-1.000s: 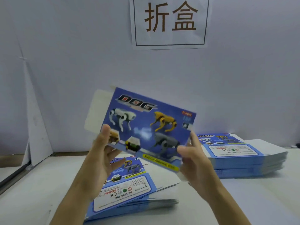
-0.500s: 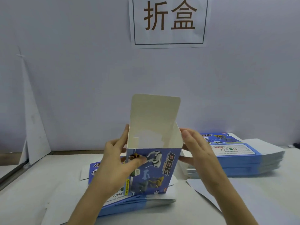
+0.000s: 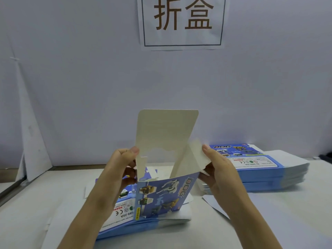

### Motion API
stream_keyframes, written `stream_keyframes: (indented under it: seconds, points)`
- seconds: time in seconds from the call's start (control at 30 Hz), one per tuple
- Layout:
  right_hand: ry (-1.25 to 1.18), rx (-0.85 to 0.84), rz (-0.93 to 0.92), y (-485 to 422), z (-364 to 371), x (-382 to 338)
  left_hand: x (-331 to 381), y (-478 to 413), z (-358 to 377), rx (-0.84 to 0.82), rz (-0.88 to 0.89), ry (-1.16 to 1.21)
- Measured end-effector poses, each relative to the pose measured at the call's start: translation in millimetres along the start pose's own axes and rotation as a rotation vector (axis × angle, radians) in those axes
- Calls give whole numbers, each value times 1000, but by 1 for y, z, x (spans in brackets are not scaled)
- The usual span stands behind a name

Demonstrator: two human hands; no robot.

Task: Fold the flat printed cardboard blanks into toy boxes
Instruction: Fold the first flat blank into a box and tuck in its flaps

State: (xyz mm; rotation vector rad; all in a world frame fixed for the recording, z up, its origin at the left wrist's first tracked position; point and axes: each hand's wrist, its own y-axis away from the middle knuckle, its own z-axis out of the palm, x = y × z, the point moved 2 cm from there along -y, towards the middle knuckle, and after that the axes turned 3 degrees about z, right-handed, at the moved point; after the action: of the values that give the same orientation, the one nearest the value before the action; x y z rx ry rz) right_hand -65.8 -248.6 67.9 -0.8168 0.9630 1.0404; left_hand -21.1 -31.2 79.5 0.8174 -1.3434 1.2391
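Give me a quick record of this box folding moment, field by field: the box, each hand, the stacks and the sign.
box: opened up, upright over the near stack, blue printed side toward the camera
top flap: standing up, white inside showing
left hand: grips the box's left edge
right hand: pinches the right side flap
near stack: flat blanks on the table
far stack: flat blanks, right, by the wall
sign: paper on the wall, two characters
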Motion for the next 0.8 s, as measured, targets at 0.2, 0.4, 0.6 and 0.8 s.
stream_keyframes:
  seconds: [0.2, 0.4, 0.6, 0.8]
  points:
    - [87, 98, -84, 3, 3, 10, -4, 3, 2, 38, 21, -59]
    - [478, 132, -304, 22, 29, 2, -7, 1, -1, 54, 30, -7]
    - [626, 122, -337, 19, 22, -2, -9, -2, -3, 21, 68, 54]
    - [357, 27, -148, 16, 16, -7, -12, -7, -20, -106, 16, 170]
